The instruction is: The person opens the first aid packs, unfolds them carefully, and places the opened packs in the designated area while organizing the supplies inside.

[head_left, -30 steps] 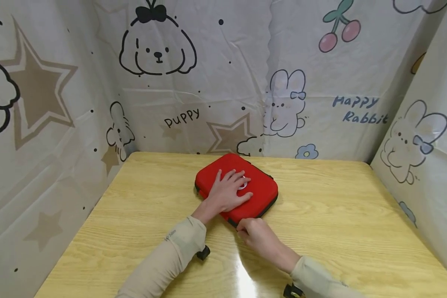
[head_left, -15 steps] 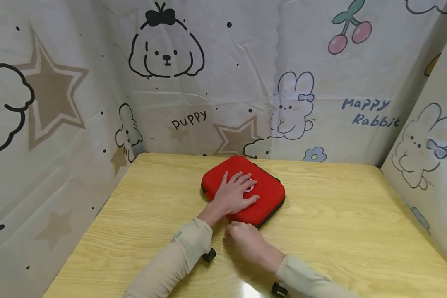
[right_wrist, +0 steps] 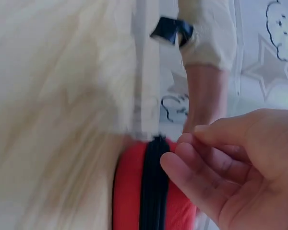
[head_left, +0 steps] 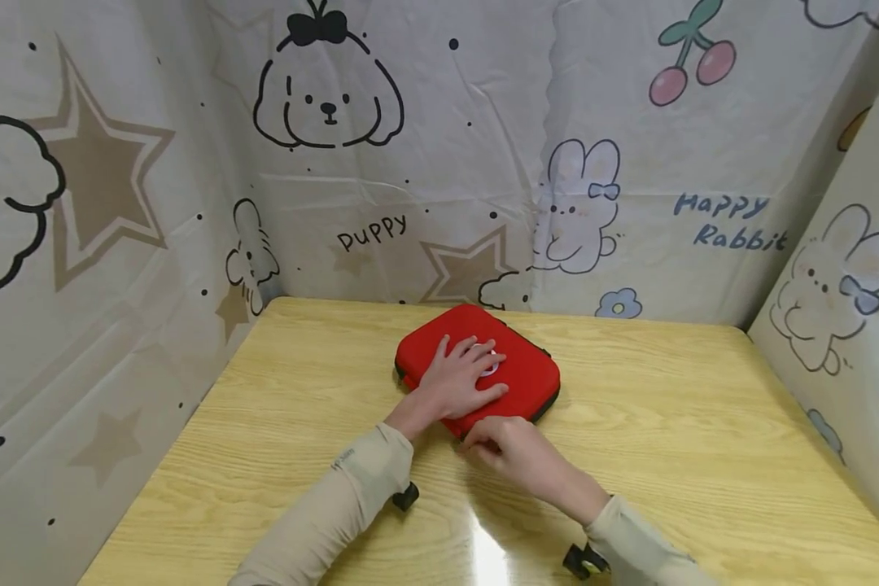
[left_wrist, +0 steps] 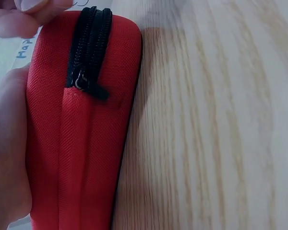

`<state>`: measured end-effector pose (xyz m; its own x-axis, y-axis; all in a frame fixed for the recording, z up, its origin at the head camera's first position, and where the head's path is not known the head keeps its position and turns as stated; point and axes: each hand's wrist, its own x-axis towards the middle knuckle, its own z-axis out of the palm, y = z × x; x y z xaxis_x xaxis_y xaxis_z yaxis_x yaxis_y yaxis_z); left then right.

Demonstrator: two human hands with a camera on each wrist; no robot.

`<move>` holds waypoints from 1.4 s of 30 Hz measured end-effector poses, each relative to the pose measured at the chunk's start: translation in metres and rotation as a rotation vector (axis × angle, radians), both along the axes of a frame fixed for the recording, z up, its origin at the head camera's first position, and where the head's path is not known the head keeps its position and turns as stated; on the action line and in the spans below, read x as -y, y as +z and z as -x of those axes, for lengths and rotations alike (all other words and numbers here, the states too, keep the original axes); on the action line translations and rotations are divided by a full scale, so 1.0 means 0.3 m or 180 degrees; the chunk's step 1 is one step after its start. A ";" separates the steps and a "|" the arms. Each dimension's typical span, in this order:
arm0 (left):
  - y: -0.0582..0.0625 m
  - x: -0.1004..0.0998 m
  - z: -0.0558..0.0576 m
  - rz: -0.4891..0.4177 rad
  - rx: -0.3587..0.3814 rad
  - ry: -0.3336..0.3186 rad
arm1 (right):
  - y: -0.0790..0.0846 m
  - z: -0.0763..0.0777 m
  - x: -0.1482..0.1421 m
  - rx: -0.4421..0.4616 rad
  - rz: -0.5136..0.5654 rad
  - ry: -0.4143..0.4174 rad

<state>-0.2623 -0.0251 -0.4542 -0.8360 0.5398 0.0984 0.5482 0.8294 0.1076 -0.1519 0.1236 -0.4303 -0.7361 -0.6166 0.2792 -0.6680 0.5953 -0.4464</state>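
A red zip case (head_left: 523, 376) with a round white mark lies flat on the table. My left hand (head_left: 460, 384) rests on its lid with fingers spread. At the case's near corner is my right hand (head_left: 516, 452), fingers loosely curled; in the right wrist view they overlap the black zipper (right_wrist: 152, 191), and nothing shows between thumb and fingertips. The left wrist view shows the zipper slider (left_wrist: 81, 79) at the end of the black strip, its dark pull tab (left_wrist: 98, 91) hanging free. Two toothed rows run side by side above the slider.
The case stands on a light wooden table (head_left: 666, 423), towards its back edge. A printed cloth (head_left: 439, 122) hangs behind and on both sides. Each wrist wears a small black device, such as the one below the left sleeve (head_left: 322, 505).
My right hand slid left along the case's near edge, then came back right and up, its fingers loosening. The left hand stayed on the lid. The head view shifted slightly.
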 end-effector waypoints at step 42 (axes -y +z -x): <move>-0.006 0.004 0.006 0.0023 -0.0043 -0.0024 | -0.055 0.327 -0.221 -0.0254 -0.0125 -0.0995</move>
<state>-0.2641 -0.0263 -0.4561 -0.8306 0.5467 0.1059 0.5557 0.8260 0.0943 -0.2500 0.1898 -0.4468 -0.8683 -0.3755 0.3242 -0.4821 0.7930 -0.3725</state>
